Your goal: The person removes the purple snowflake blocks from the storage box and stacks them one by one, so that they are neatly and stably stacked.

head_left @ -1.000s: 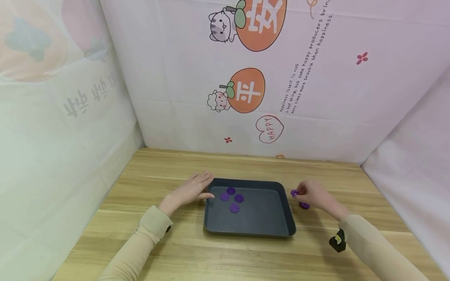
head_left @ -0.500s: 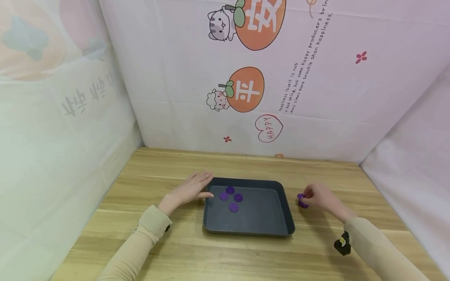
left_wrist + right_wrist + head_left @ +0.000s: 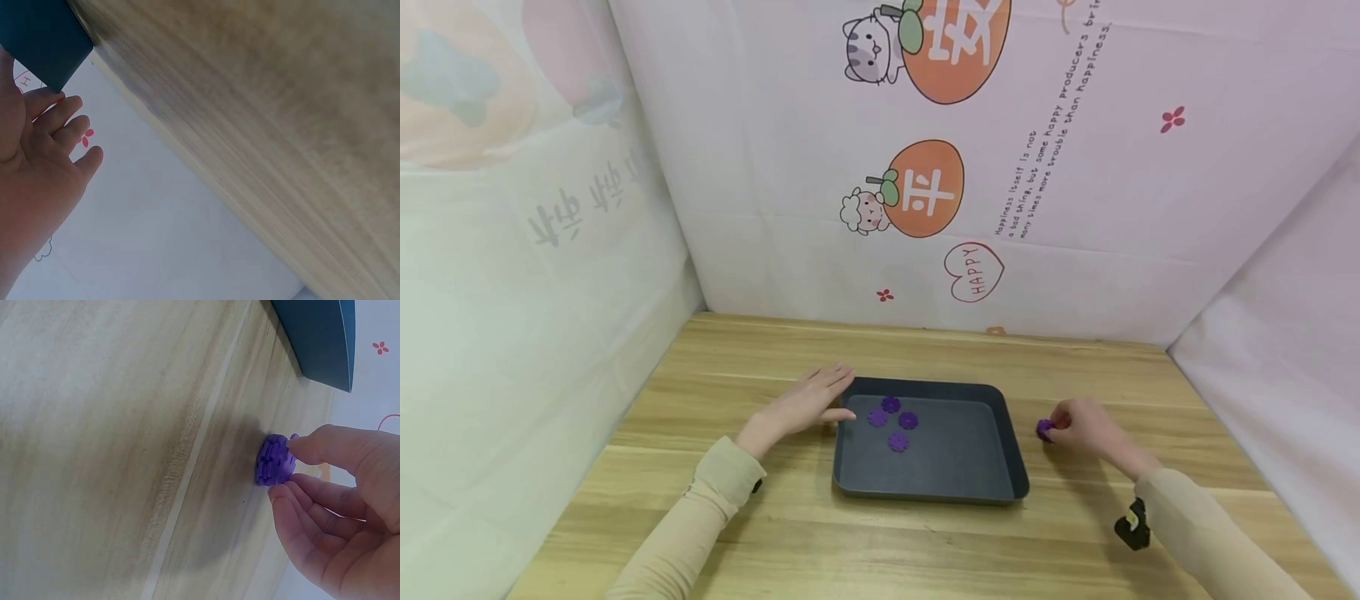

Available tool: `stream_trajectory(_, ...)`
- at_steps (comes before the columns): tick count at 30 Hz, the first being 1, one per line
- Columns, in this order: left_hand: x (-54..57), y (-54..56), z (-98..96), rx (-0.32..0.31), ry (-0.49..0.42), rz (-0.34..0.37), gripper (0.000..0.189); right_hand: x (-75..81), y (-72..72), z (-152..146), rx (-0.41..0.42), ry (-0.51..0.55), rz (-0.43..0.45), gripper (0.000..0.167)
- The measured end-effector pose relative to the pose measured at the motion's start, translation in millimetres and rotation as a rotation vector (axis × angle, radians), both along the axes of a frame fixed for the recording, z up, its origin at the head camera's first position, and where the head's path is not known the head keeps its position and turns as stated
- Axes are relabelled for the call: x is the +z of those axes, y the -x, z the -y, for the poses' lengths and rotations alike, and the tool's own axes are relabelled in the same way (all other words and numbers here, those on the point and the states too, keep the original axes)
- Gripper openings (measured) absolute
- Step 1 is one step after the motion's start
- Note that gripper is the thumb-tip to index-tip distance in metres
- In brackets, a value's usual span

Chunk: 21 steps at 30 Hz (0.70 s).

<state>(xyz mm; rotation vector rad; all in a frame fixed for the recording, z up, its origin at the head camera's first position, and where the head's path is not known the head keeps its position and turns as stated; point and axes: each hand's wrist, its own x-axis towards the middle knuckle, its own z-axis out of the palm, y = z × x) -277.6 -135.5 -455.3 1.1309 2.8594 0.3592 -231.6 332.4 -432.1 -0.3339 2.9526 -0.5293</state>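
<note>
My left hand (image 3: 797,408) rests with fingers extended against the left rim of a dark grey baking tray (image 3: 955,498); in the left wrist view its fingers lie by the tray's corner (image 3: 56,44). Several purple notched discs, one of them a purple disc (image 3: 898,442), lie flat in the tray's left half. On the wood to the right of the tray, the thumb and fingers of my right hand (image 3: 1086,429) pinch a purple notched disc (image 3: 286,464) at the top of a small stack (image 3: 265,464). Fingers partly cover that stack in the head view.
The wooden table (image 3: 775,533) carries the tray near its middle. Behind it stands a white printed cloth (image 3: 775,167), with more cloth at the left (image 3: 550,333) and right (image 3: 1285,333). Black wrist cameras sit at both cuffs.
My right hand has moved slightly right and down, bringing its purple disc from beside the tray onto the other disc on the table. The left hand stays at the tray's rim.
</note>
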Motion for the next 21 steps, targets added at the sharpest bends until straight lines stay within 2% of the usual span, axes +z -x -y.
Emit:
stream_trajectory(11, 3.7, -1.0, -0.7, 0.008, 0.005, 0.015, 0.078, -2.4, 1.8, -1.0, 0.008, -0.019, -0.009, 0.016)
stream_trajectory(21, 1.9, -0.5, 0.4, 0.01, 0.007, 0.02, 0.079, -4.5, 1.6, -1.9, 0.023, -0.023, -0.024, 0.015)
